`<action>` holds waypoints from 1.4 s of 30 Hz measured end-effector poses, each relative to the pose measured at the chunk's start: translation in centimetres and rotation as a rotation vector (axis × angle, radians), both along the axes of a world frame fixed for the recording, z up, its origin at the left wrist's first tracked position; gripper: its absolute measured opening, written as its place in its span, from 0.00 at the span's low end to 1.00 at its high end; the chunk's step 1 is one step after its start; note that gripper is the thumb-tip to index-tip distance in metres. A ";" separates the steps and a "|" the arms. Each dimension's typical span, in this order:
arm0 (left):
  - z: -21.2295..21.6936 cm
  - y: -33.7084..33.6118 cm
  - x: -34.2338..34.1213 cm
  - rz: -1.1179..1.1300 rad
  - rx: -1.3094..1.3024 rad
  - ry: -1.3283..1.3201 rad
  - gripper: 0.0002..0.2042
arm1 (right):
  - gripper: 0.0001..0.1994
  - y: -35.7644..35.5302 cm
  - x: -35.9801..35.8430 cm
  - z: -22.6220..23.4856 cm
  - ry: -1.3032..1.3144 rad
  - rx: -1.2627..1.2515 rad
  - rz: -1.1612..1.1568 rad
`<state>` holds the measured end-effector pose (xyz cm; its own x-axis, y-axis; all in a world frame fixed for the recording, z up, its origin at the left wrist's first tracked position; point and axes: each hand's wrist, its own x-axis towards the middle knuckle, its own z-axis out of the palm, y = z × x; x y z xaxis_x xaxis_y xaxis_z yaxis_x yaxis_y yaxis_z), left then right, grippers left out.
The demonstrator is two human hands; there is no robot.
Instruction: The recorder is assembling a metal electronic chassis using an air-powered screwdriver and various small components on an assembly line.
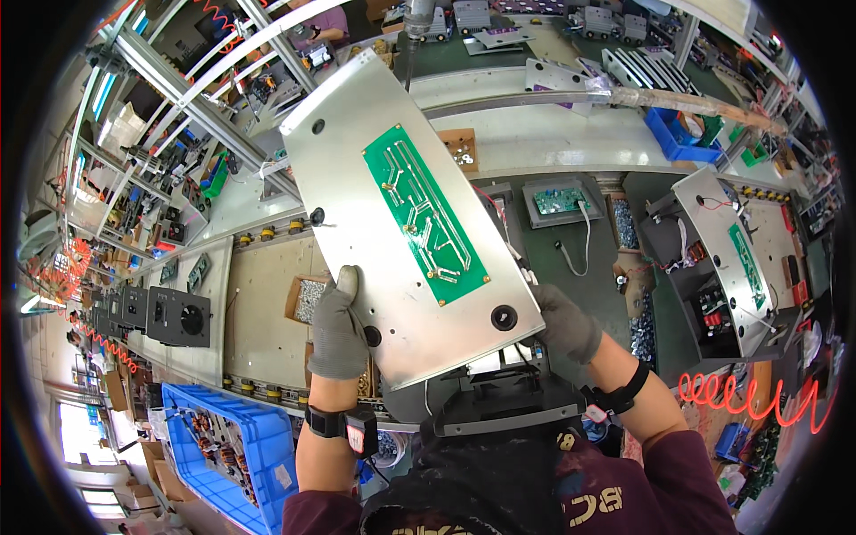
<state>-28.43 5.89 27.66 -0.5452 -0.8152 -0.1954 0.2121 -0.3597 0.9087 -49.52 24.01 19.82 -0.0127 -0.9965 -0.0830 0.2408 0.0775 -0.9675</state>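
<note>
A silver metal panel [348, 178] is held up at a tilt in front of me, with a long green circuit board [446, 236] fixed on its face. Round black grommets sit in several of its holes. My left hand [339, 330], in a grey glove, grips the panel's left edge, thumb on the face. At the lower right edge, my right hand [568, 325], gloved alike, is closed on the panel, its fingertips partly hidden behind it. Below the panel is a black metal housing [508, 412] close to my body, with its inside mostly covered.
Another black housing with a similar panel [713, 232] stands to the right. A grey tray with a circuit board [557, 203] lies beyond. Boxes of screws [308, 299] sit nearby. A blue crate [276, 446] is at lower left; a red coiled hose [758, 401] hangs at right.
</note>
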 end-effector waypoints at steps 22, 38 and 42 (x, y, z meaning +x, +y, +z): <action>-2.8 1.6 -0.7 -0.033 -0.174 -0.121 0.20 | 0.08 1.8 0.3 6.4 1.009 -0.214 -0.142; -9.8 4.5 -2.7 -0.329 -0.062 -0.278 0.20 | 0.07 21.7 -1.0 -11.2 -0.022 0.802 -0.991; -11.2 4.2 -1.9 -0.301 -0.039 -0.364 0.19 | 0.11 28.2 4.7 -6.2 0.106 0.648 -0.323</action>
